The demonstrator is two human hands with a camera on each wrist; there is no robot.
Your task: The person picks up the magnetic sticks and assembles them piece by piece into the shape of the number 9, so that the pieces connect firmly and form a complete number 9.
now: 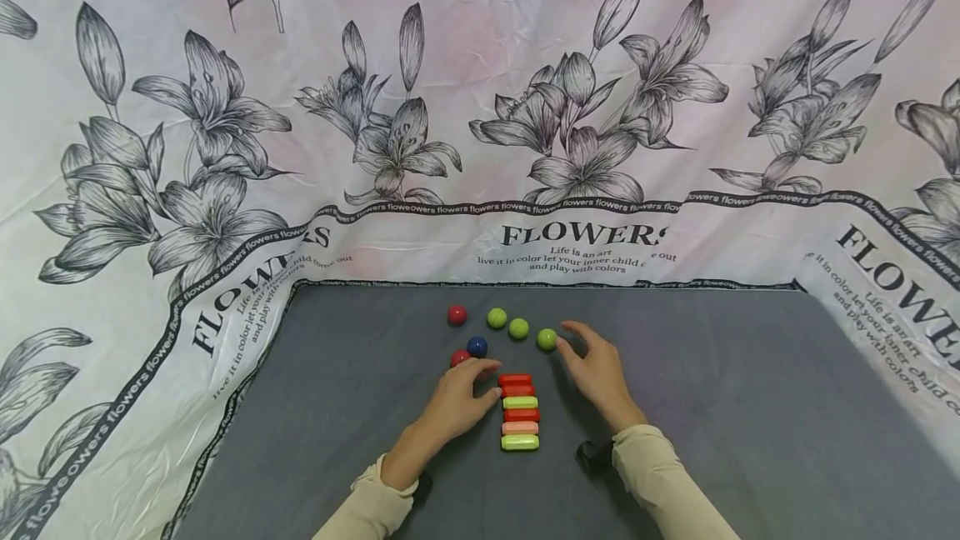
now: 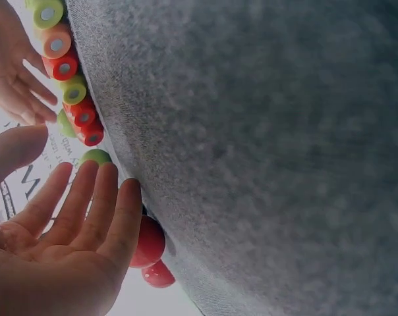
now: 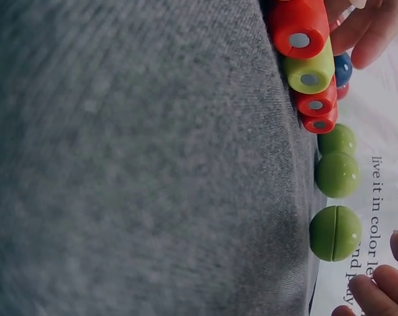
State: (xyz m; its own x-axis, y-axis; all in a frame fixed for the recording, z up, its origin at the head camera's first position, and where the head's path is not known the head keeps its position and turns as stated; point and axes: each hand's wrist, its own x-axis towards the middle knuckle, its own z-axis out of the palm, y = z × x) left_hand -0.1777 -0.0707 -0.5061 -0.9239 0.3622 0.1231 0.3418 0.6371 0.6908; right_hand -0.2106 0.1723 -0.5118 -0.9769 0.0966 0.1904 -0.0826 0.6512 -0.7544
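Observation:
My left hand (image 1: 457,400) is held beside the upper end of a row of short rods, its fingers extended in the left wrist view and nothing in its grasp. The row has red, yellow-green and pink rods (image 1: 521,428), with grey discs in their ends. Beyond that hand are a blue ball (image 1: 477,347) and a red ball (image 1: 459,357), partly hidden by the fingers. My right hand (image 1: 600,369) is beside the rightmost green ball (image 1: 547,340), thumb and fingers spread. In the right wrist view its fingertips (image 3: 373,296) stand apart from the green ball (image 3: 335,233).
Two more green balls (image 1: 518,328) and another red ball (image 1: 457,315) lie toward the back of the grey tabletop (image 1: 712,407). A flower-printed cloth (image 1: 420,248) rises behind the table and along its sides. A dark object (image 1: 592,455) sits by the right wrist.

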